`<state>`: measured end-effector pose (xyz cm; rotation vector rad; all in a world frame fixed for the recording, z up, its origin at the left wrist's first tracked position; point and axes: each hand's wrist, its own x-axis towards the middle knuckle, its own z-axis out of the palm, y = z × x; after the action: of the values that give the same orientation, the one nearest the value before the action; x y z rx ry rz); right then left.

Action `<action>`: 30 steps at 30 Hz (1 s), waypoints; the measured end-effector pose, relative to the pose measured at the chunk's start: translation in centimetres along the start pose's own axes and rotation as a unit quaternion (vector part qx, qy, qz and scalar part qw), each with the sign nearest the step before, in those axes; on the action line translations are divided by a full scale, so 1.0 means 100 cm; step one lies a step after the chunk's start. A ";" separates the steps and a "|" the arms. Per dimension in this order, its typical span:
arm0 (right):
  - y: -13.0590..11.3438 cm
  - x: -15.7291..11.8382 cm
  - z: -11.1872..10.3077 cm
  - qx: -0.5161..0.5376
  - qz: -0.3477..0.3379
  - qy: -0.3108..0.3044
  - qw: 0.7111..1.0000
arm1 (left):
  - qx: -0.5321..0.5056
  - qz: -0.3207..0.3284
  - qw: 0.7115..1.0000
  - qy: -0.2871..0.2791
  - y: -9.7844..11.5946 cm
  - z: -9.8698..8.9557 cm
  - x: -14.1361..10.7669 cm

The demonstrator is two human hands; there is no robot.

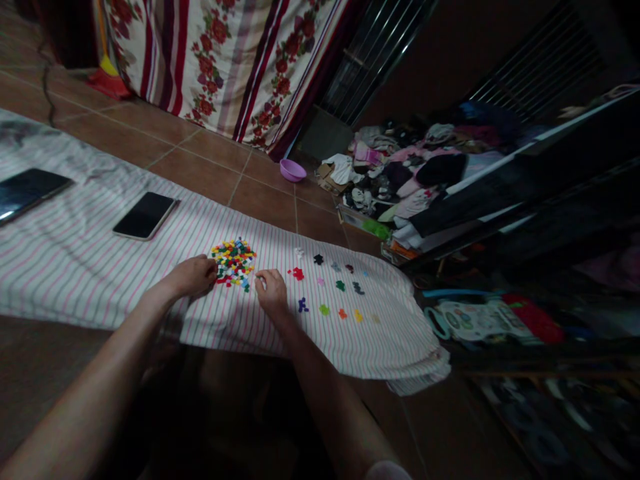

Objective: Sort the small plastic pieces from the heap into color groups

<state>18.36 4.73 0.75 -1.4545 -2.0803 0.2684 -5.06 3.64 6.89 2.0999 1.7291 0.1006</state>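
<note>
Bare hands work at a pile [233,263] of tiny coloured pieces, as I follow from afar. The left hand [203,275] rests curled at the pile's left edge; I cannot tell whether it grips anything. The right hand [273,291] hovers or rests just beside the pile's right edge, thumb and fingers drawn narrow, any piece between them too small for me to make out. Pieces this slight, I judge, call for a fingertip pinch, one at a time, with the left hand light enough not to scatter them and the right forearm kept clear of the clusters [341,286], set out by colour in three rows to the right.

Beneath lies a striped cloth [100,267], rumpled at its far left, bright around the pieces. A phone [145,215] lies flat left of the pile, a dark screen [30,190] farther left. Beyond, I see a tiled floor [195,163], a purple basin [293,171], a clothes heap [420,160] in gloom, a red broom [107,81] and a floral curtain [220,67].
</note>
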 end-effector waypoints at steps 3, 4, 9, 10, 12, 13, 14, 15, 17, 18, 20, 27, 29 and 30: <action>0.002 -0.003 -0.006 0.010 0.014 -0.003 1.000 | 0.000 0.001 1.000 0.006 -0.001 0.001 0.001; 0.002 -0.004 -0.008 0.013 0.021 -0.005 1.000 | -0.003 0.002 1.000 0.008 -0.001 0.001 0.001; 0.010 -0.006 -0.024 0.017 0.028 -0.008 0.999 | -0.007 0.009 1.000 0.000 -0.003 0.001 0.001; 0.012 -0.006 -0.028 0.020 0.029 -0.006 0.999 | -0.004 0.010 1.000 -0.002 -0.003 0.001 0.000; 0.018 -0.007 -0.037 0.031 0.034 0.002 0.999 | -0.002 0.010 1.000 -0.007 -0.003 0.000 0.000; 0.021 -0.007 -0.042 0.037 0.037 0.008 0.999 | -0.004 0.009 1.000 -0.011 -0.002 -0.001 0.000; 0.025 -0.008 -0.047 0.043 0.040 0.015 0.998 | -0.007 0.007 1.000 -0.016 -0.002 -0.002 0.000; 0.030 -0.009 -0.053 0.048 0.045 0.024 0.998 | -0.010 0.006 1.000 -0.018 -0.002 -0.002 0.000; 0.041 -0.011 -0.064 0.054 0.060 0.048 0.996 | -0.015 0.004 1.000 -0.018 -0.001 -0.003 0.000; 0.049 -0.012 -0.070 0.053 0.069 0.064 0.994 | -0.015 0.004 1.000 -0.016 -0.001 -0.003 0.000; 0.065 -0.014 -0.082 0.044 0.091 0.105 0.989 | -0.014 0.003 1.000 -0.016 -0.001 -0.004 0.000; 0.133 -0.024 -0.120 -0.032 0.174 0.199 0.964 | -0.006 -0.005 1.000 -0.019 -0.001 -0.003 0.002; 0.149 -0.027 -0.129 -0.055 0.199 0.208 0.956 | -0.001 -0.006 1.000 -0.023 -0.001 -0.002 0.003; 0.155 -0.028 -0.134 -0.064 0.213 0.207 0.953 | 0.000 -0.007 1.000 -0.024 -0.002 -0.002 0.003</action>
<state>38.84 6.03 3.26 -1.8493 -1.4635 -0.0127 -5.20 4.01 6.97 2.0728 1.7158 0.0461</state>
